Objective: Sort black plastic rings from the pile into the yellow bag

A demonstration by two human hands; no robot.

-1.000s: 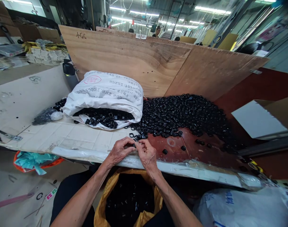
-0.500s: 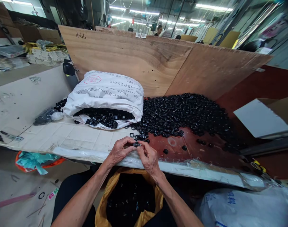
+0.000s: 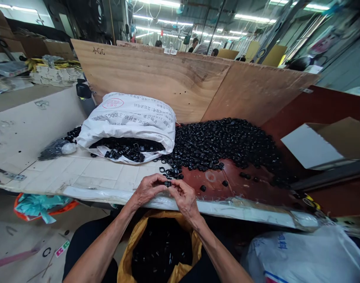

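Observation:
A small black plastic part (image 3: 167, 183) is pinched between my two hands above the table's front edge. My left hand (image 3: 148, 190) grips its left side with thumb and fingers. From the other side, the fingertips of my right hand (image 3: 184, 195) close on it. Just beyond lie loose black rings (image 3: 162, 169) and a big heap of black parts (image 3: 224, 143). A white woven sack (image 3: 129, 114) lies on its side to the left, with black parts spilling at its mouth. Below my hands, a yellow bag (image 3: 129, 243) between my legs holds more black parts.
Plywood boards (image 3: 156, 74) wall off the table's back. An opened cardboard box (image 3: 312, 147) stands at the right. A dark bottle (image 3: 84, 98) is behind the sack; a white bag (image 3: 303, 255) sits low at the right. Several people are partly visible beyond the boards.
The view has shifted slightly, so the scene sits a little further left. Both hands stay together on the small black part, fingertips slightly rearranged around it.

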